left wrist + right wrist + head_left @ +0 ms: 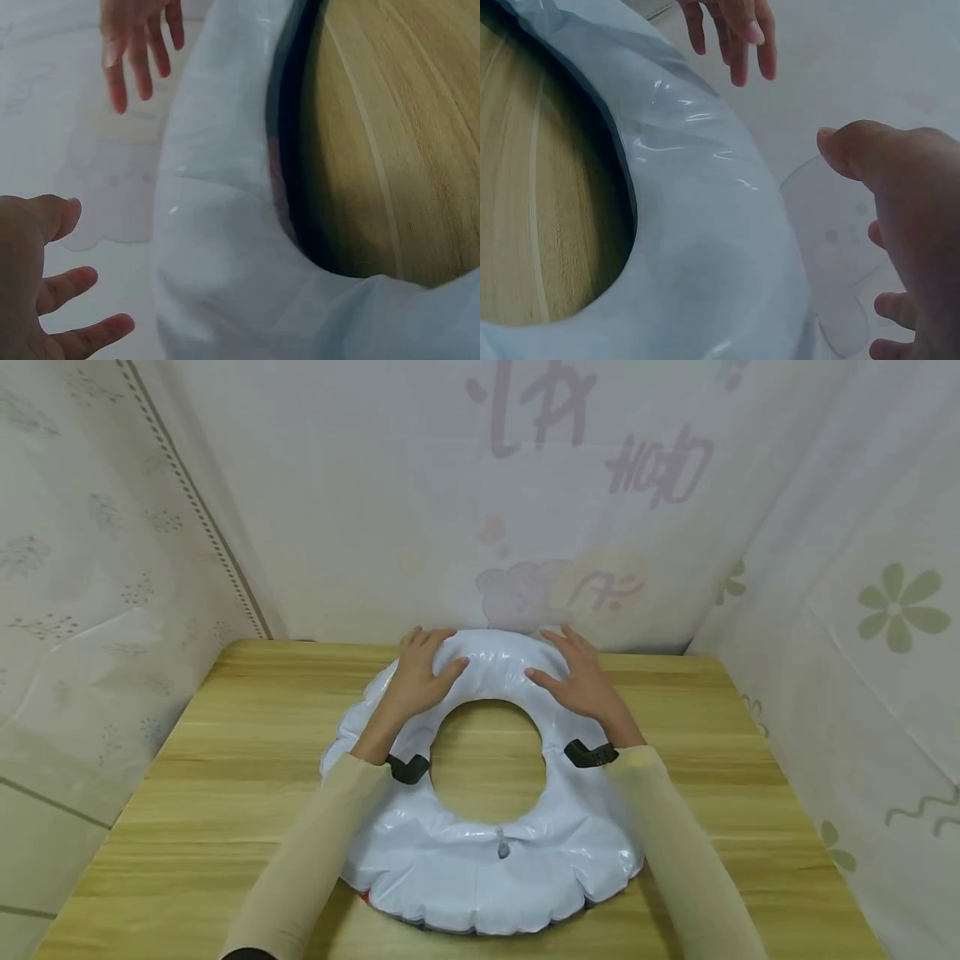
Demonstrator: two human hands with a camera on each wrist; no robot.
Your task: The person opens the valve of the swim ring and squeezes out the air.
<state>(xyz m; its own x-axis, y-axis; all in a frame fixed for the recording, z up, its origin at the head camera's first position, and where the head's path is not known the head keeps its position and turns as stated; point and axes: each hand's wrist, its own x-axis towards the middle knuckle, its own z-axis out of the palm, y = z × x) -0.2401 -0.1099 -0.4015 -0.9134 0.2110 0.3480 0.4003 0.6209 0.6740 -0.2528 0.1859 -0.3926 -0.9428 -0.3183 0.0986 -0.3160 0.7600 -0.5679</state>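
A white inflated swim ring (480,885) lies on the wooden table (247,760), its small clear valve (502,845) on the side nearest the person. My left hand (422,681) is over the far left part of the ring, thumb and fingers spread. Opposite it, my right hand (581,681) spreads its fingers by the far right part. In the left wrist view, the left fingers show beside the outer edge of the ring (217,240), apart from it. The right wrist view likewise has the right hand (922,217) off the ring's outer edge. Neither hand grips anything.
Behind the table hangs a pale printed cloth (360,527) with lettering and a bear picture. Patterned cloths flank it, with flowers on the right one (900,610). Black wrist-worn devices (592,753) sit at both wrists.
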